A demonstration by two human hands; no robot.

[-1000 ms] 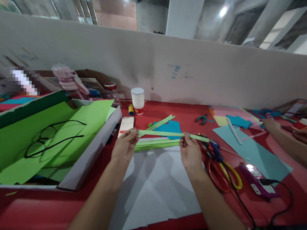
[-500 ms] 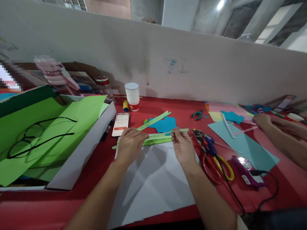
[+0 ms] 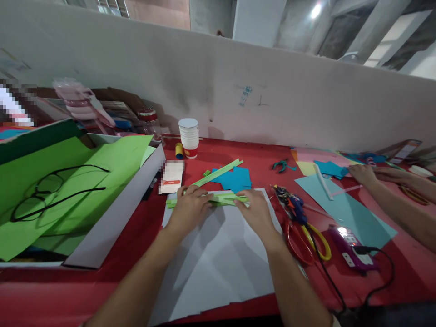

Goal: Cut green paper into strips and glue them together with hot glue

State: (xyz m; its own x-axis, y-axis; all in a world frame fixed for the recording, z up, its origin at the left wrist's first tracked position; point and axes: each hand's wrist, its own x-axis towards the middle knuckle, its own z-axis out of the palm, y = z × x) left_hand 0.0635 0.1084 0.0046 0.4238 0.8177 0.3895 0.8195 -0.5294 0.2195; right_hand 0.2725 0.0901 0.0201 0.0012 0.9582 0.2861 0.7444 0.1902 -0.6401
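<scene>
Several light-green paper strips [image 3: 223, 198] lie in a loose bundle across the top of a stack of white paper [image 3: 218, 263]. My left hand [image 3: 191, 205] is closed over their left part, fingers bent; the strip ends stick out past it. At the right end, my right hand [image 3: 255, 210] holds the same bundle between thumb and fingers. Just behind them rests a separate green strip [image 3: 218, 173], slanting over blue paper pieces [image 3: 238, 178]. A small green coil [image 3: 206, 173] sits beside that strip.
On the left stands a white box [image 3: 112, 218] with green sheets and eyeglasses [image 3: 41, 193]. A phone [image 3: 172, 176] and stacked paper cups [image 3: 189, 136] are behind. To the right lie a glue gun [image 3: 296, 206], scissors [image 3: 318, 243], pliers [image 3: 279, 165], a purple device [image 3: 352, 250] and another person's hands [image 3: 364, 175].
Both hands have lowered the green strips onto the white paper, and the strips are closer together. The other person's hand at the right has shifted left towards the blue paper.
</scene>
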